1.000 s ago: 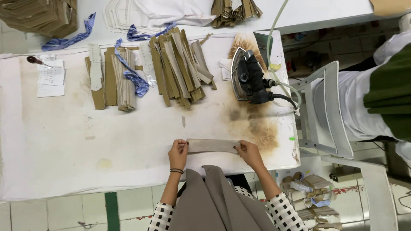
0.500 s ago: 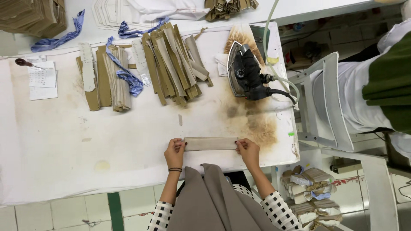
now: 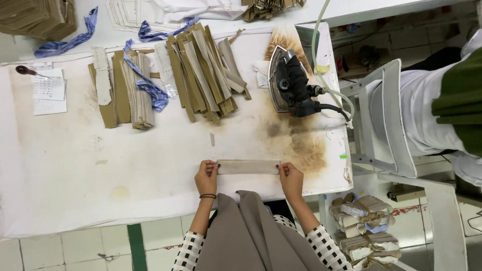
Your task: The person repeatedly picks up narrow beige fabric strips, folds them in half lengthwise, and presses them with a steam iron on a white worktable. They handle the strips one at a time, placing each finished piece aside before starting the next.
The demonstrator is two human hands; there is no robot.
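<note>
A narrow beige fabric strip lies flat near the front edge of the white padded ironing table. My left hand pinches its left end and my right hand pinches its right end, holding it stretched between them. A black-handled steam iron rests on the table beyond my right hand, beside a brown scorch stain. Grey cloth drapes over my lap below the strip.
Piles of tan strips and card pieces with blue ties lie at the back. A paper sheet sits far left. A white chair and another person's clothed legs stand right; bundled strips lie on the floor.
My hands and the strip stay in the same place on the table; only the camera view has shifted slightly.
</note>
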